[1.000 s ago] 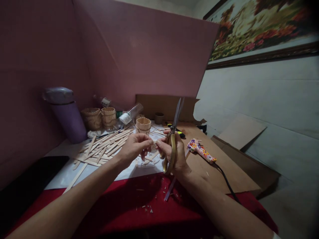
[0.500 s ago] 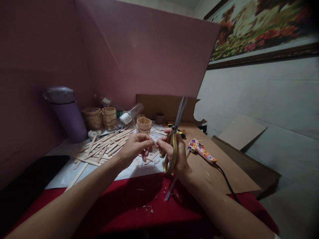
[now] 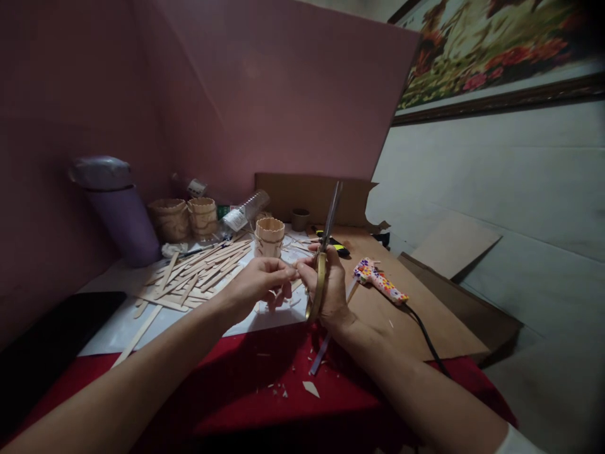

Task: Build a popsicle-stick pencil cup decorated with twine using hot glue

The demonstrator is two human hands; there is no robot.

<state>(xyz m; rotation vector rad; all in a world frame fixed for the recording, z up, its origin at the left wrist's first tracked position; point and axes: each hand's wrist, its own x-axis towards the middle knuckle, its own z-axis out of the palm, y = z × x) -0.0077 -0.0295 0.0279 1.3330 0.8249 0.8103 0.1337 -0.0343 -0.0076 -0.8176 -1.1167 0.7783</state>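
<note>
My right hand [image 3: 329, 287] is closed round the brass-coloured handles of a pair of scissors [image 3: 331, 214], whose blades point up and look nearly together. My left hand [image 3: 265, 282] is pinched, its fingertips meeting those of the right; the small piece between them is too hidden to name. Just behind the hands stands a small wooden cup [image 3: 270, 236] with a scalloped rim. To the left lies a pile of flat wooden craft sticks [image 3: 208, 271] on white paper [image 3: 106, 331]. A pale wood offcut [image 3: 311, 389] rests on the red cloth [image 3: 227, 391] among small chips.
A flower-patterned glue gun [image 3: 380, 282] with a black cord lies on the cardboard [image 3: 416, 328] at right. At the back are two wooden cups [image 3: 203, 219], a clear plastic bottle [image 3: 246, 211], a small grey pot [image 3: 300, 220], a yellow-black tool [image 3: 338, 246] and a purple tumbler [image 3: 123, 221].
The scissors have turned edge-on and their blades have drawn together. A pale offcut now lies on the red cloth. Both hands stay fingertip to fingertip, and the view has shifted slightly.
</note>
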